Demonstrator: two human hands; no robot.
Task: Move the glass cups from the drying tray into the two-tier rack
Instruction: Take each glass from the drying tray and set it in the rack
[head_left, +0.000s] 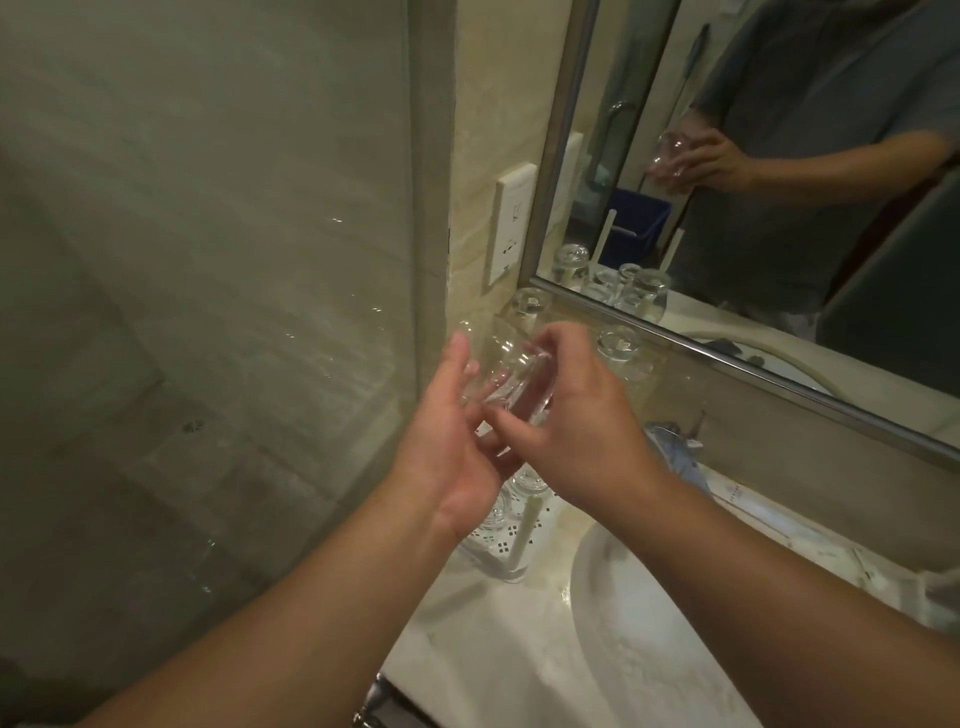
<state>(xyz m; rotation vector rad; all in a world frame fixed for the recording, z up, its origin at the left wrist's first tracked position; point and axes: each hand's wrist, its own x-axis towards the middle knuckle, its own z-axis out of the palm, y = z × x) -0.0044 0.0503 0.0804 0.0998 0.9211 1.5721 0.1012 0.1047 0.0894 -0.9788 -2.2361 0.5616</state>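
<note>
A clear glass cup (506, 371) is held tilted in the air above the two-tier rack (511, 540), a white perforated stand with pale posts on the counter's left end. My right hand (576, 410) grips the cup from the right with curled fingers and thumb. My left hand (457, 441) lies against the cup's left side with straight fingers. Upturned glass cups stand on the rack: one (530, 306) at the back by the wall, one (621, 345) to the right, and others (519, 486) lower down, partly hidden by my hands.
A glass shower partition (208, 312) closes off the left. A mirror (779, 182) hangs above the counter, with a wall socket (511, 223) beside it. A white basin (649, 623) is set into the marble counter, and a faucet (675, 441) stands behind it.
</note>
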